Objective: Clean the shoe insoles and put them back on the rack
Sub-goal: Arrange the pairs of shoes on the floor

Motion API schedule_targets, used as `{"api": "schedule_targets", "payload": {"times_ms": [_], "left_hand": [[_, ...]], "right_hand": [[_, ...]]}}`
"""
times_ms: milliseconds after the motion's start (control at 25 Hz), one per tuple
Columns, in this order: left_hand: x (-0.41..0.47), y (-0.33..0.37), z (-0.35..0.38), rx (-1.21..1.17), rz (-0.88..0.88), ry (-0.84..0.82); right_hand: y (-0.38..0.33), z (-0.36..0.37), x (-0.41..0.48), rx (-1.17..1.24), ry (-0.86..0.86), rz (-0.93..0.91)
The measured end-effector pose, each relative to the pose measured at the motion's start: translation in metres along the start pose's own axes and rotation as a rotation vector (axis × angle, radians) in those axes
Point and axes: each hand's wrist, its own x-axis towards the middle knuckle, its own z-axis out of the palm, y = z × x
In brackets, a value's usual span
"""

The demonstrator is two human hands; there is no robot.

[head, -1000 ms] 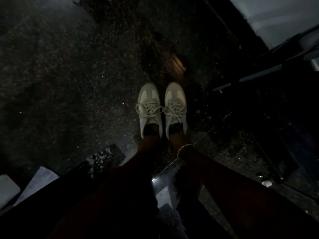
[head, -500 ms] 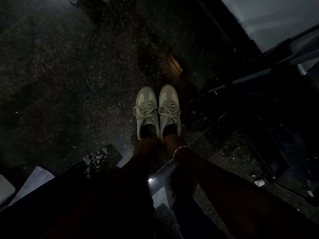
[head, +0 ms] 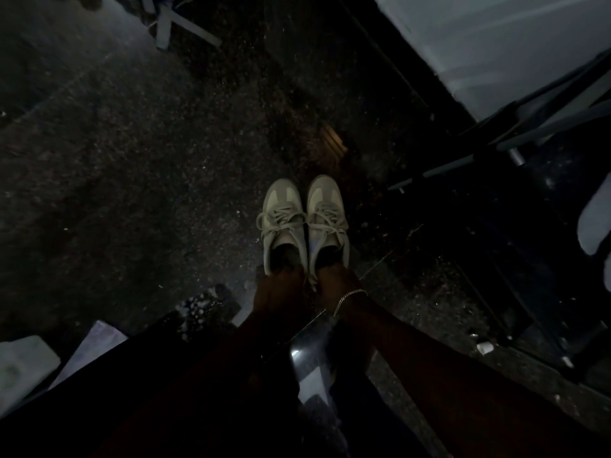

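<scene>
Honestly, pretty dim light for holding a pair of sneakers [head: 285, 231]
Left hand [head: 276, 294] and right hand [head: 335, 285] each curl fingers into a heel opening; insoles presumably sit hidden inside. A loose hold could drop one onto the gritty floor [head: 132, 166].

Two pale beige lace-up sneakers, upright, side by side, touching, toes pointing away from fingers, laces tied. Left sneaker [head: 283, 226] heel collar held by left hand [head: 276, 294] fingers [head: 290, 266]; right sneaker [head: 327, 215] heel by right hand [head: 334, 285] fingers [head: 325, 271]. Insoles hidden in dark openings.
</scene>
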Motion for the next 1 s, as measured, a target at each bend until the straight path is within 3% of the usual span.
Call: {"api": "schedule_targets", "payload": {"times_ms": [200, 480, 720, 1000], "left_hand": [[-0.026, 0.003, -0.038, 0.076, 0.065, 0.032], [-0.068, 0.01, -0.095, -0.031, 0.095, 0.104], [-0.115, 0.025, -0.156, 0.084, 0.116, 0.097], [-0.169, 0.056, -0.236, 0.229, 0.17, 0.221]], "right_hand": [[-0.015, -0.031, -0.032, 0.028, 0.056, -0.011], [-0.047, -0.096, -0.096, 0.186, 0.189, -0.031], [-0.069, -0.146, -0.148, 0.211, 0.259, -0.039], [-0.09, -0.198, -0.21, 0.219, 0.355, -0.046]]}}
